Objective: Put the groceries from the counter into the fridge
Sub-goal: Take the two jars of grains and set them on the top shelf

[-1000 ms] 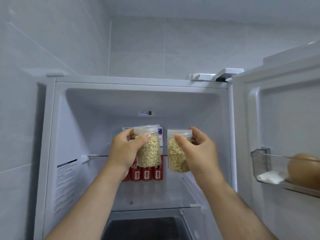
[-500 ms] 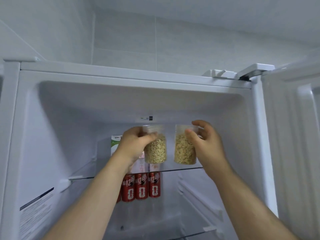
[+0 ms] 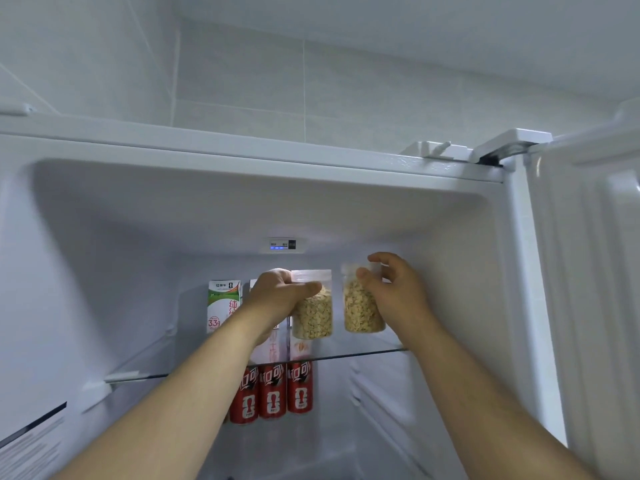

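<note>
left jar (image 3: 313, 317) and right jar (image 3: 363, 311) upright, just apart, past the shelf (image 3: 374, 351) edge; free room rightward. left hand (image 3: 277, 297) and right hand (image 3: 396, 292), arms outstretched, each grip their own jar.

You have a single view, from the camera on your head. It faces forward into the open fridge (image 3: 242, 152), close in, so the top compartment above the glass shelf (image 3: 367, 354) fills the middle. It tilts up enough to catch the tiled wall (image 3: 381, 81) above, with the open door (image 3: 595, 289) at the right edge.
</note>
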Demonstrator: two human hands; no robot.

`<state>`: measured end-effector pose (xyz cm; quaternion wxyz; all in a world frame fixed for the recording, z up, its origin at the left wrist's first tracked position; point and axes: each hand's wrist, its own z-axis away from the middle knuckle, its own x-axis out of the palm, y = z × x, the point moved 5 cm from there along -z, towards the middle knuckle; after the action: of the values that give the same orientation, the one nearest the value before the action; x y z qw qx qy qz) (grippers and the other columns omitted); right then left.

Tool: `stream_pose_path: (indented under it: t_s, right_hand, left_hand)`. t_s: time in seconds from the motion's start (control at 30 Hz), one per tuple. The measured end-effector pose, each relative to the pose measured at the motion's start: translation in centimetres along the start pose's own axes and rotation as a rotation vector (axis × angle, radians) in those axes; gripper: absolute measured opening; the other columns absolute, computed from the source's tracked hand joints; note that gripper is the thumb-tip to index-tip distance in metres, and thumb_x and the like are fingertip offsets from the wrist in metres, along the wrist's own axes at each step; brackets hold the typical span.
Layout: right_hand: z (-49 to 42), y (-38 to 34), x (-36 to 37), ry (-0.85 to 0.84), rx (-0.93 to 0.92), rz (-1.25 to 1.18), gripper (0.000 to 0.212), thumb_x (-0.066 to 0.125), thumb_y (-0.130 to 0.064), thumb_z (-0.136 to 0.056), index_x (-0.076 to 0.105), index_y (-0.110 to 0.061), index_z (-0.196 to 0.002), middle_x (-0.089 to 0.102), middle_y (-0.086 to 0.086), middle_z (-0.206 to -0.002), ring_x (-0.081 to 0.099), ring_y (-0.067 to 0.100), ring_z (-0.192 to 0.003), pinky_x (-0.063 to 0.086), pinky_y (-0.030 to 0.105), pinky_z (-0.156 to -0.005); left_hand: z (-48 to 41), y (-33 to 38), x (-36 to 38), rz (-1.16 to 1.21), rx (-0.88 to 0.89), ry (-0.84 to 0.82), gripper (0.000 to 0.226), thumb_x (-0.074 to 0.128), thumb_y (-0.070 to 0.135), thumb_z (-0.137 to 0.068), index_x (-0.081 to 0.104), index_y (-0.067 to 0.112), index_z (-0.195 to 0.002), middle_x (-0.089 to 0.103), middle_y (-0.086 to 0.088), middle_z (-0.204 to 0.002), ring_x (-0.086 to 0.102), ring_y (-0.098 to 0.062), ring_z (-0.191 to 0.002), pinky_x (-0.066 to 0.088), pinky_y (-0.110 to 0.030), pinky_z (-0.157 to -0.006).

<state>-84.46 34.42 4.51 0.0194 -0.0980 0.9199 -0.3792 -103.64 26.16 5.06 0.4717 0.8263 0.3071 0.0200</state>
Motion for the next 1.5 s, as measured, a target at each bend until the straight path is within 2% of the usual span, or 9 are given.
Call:
stream_pose_path:
  t_s: [0.1, 0.17, 0.4, 0.53, 0.77, 1.0, 1.17, 1.37, 1.5]
  right_hand:
    - [-0.9, 1.0, 0.2, -0.027, 0.021, 0.005, 0.023, 0.069, -0.023, -0.091, 0.061, -0.029, -0.111, 0.064, 0.005, -0.117, 0.066, 0.022, -0.100, 0.058, 0.032, -0.068]
    - [-1.3, 1.7, 0.3, -0.052, 0.030, 0.005, 0.022, 0.069, -0.022, -0.091, 0.060, -0.028, -0.110, 0.063, 0.006, -0.117, 0.066, 0.020, -0.097, 0.057, 0.029, -0.067]
    - [-3.3, 3.1, 1.2, -0.081, 0.079, 0.020, 0.019, 0.068, -0.018, -0.092, 0.058, -0.024, -0.107, 0.060, 0.005, -0.111, 0.064, 0.013, -0.084, 0.048, 0.015, -0.049]
    - [-4.4, 4.0, 1.5, -0.082, 0.082, 0.050, 0.020, 0.068, -0.015, -0.091, 0.056, -0.020, -0.107, 0.057, 0.002, -0.102, 0.060, 0.011, -0.078, 0.047, 0.014, -0.050]
    - [-5.8, 5.7, 2.7, -0.100, 0.094, 0.169, 0.021, 0.068, -0.020, -0.091, 0.055, -0.018, -0.107, 0.058, 0.005, -0.106, 0.061, 0.022, -0.093, 0.052, 0.033, -0.080]
    - [-6.4, 6.4, 3.3, -0.139, 0.119, 0.286, 0.024, 0.065, -0.024, -0.093, 0.050, -0.018, -0.111, 0.059, 0.010, -0.111, 0.061, 0.029, -0.102, 0.054, 0.041, -0.087]
    - [-6.4, 6.4, 3.3, -0.160, 0.115, 0.331, 0.022, 0.062, -0.022, -0.095, 0.048, -0.016, -0.110, 0.056, 0.006, -0.100, 0.057, 0.020, -0.086, 0.048, 0.028, -0.068]
    - [-6.4, 5.7, 3.1, -0.196, 0.039, 0.476, 0.027, 0.068, -0.016, -0.088, 0.051, -0.016, -0.109, 0.055, 0.001, -0.098, 0.052, 0.010, -0.079, 0.040, 0.020, -0.057]
    - [-6.6, 5.7, 3.3, -0.238, 0.003, 0.542, 0.033, 0.073, -0.012, -0.084, 0.055, -0.019, -0.110, 0.057, 0.002, -0.100, 0.056, 0.017, -0.087, 0.043, 0.021, -0.061]
  left_hand:
    - [-1.0, -0.1, 0.1, 0.049, -0.002, -0.024, 0.038, 0.078, 0.022, -0.081, 0.053, 0.008, -0.107, 0.062, -0.010, -0.104, 0.065, -0.025, -0.094, 0.058, -0.047, -0.085]
    - [-1.3, -0.1, 0.2, 0.031, 0.004, -0.045, 0.047, 0.074, 0.017, -0.086, 0.048, 0.019, -0.124, 0.058, -0.013, -0.112, 0.064, -0.025, -0.097, 0.058, -0.036, -0.076]
    - [-3.2, -0.9, 0.4, -0.065, -0.031, -0.163, 0.040, 0.073, 0.015, -0.085, 0.050, 0.019, -0.118, 0.057, -0.014, -0.113, 0.063, -0.023, -0.087, 0.055, -0.030, -0.066]
    - [-4.6, -1.0, 0.7, -0.178, -0.039, -0.154, 0.042, 0.073, 0.017, -0.084, 0.050, 0.017, -0.118, 0.057, -0.013, -0.114, 0.063, -0.030, -0.100, 0.055, -0.038, -0.079]
    - [-6.3, -1.9, 1.3, -0.222, -0.036, -0.158, 0.039, 0.074, 0.018, -0.085, 0.049, 0.014, -0.115, 0.057, -0.011, -0.109, 0.058, -0.019, -0.086, 0.051, -0.032, -0.072]
    - [-7.0, -2.3, 0.9, -0.299, -0.053, -0.169, 0.041, 0.074, 0.017, -0.084, 0.048, 0.013, -0.115, 0.053, -0.011, -0.109, 0.057, -0.022, -0.089, 0.055, -0.042, -0.086]
    - [-7.4, -2.6, 0.8, -0.324, -0.050, -0.177, 0.041, 0.074, 0.017, -0.084, 0.047, 0.012, -0.115, 0.052, -0.013, -0.108, 0.056, -0.023, -0.089, 0.055, -0.045, -0.087]
    - [-7.5, -3.0, 0.7, -0.314, -0.045, -0.179, 0.038, 0.074, 0.019, -0.084, 0.049, 0.015, -0.111, 0.054, -0.013, -0.109, 0.059, -0.024, -0.090, 0.056, -0.045, -0.085]
    - [-7.7, -3.2, 0.7, -0.300, -0.045, -0.190, 0.033, 0.074, 0.018, -0.084, 0.050, 0.018, -0.108, 0.056, -0.012, -0.110, 0.059, -0.022, -0.087, 0.057, -0.044, -0.084]
